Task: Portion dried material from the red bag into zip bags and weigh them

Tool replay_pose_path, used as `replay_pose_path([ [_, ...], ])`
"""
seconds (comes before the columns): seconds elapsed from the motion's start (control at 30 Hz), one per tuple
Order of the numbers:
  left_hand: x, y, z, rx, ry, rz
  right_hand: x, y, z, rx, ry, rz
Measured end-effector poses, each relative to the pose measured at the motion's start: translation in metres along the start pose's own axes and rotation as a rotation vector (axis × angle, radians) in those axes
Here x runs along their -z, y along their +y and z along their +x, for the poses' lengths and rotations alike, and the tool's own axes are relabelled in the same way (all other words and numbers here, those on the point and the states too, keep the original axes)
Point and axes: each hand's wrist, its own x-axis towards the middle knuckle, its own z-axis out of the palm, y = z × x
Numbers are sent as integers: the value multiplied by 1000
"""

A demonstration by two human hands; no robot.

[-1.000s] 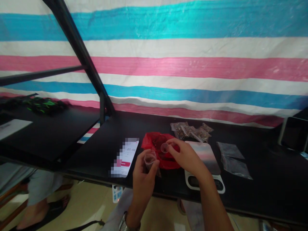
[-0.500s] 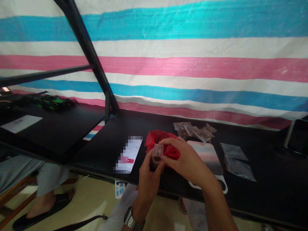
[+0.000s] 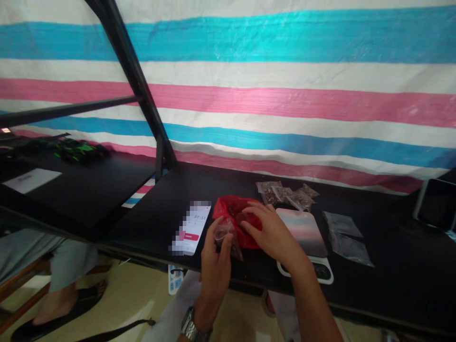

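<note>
My left hand [image 3: 213, 270] grips a small transparent plastic pouch [image 3: 225, 232] with dark brown bits inside, low in front of a red plastic bag [image 3: 231, 213]. My right hand [image 3: 269, 232] lies with its fingers spread on the red bag, and nothing shows held in it. The bag sits crumpled on a black table [image 3: 142, 223], partly hidden by both hands. A metal wristwatch [image 3: 190, 325] circles my left wrist.
A phone [image 3: 190, 228] with a timer lies left of the red bag. Behind it are several small seed packets [image 3: 283, 194]. To the right are a white scale [image 3: 309, 270] under a pastel pad [image 3: 302, 232] and flat transparent bags [image 3: 345, 240]. A co-worker's legs [image 3: 60, 266] show below left.
My hands have parted. The right hand has moved from the transparent item onto the red bag, and the left hand has dropped slightly, now showing a crumpled pouch with dark contents.
</note>
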Motion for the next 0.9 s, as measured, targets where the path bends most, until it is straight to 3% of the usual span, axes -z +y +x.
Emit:
replay_pose_path([
  [0.2, -1, -5, -8, -101, 85, 116, 10, -31, -23, 12, -151, 242],
  [0.33, -8, -4, -15, -256, 138, 263, 6, -35, -30, -3, -97, 267],
  [0.47, -21, -2, -27, -232, 50, 233, 10, -17, -33, -80, 28, 328],
  [0.67, -45, 0, -36, -160, -178, -47, 36, 13, -43, -137, 180, 326],
  [0.73, -49, 0, -34, -218, -176, -17, 46, 27, -46, -141, 282, 287],
  [0.9, -53, -11, -26, -429, -26, 301, 66, 73, -51, -272, 465, 183],
])
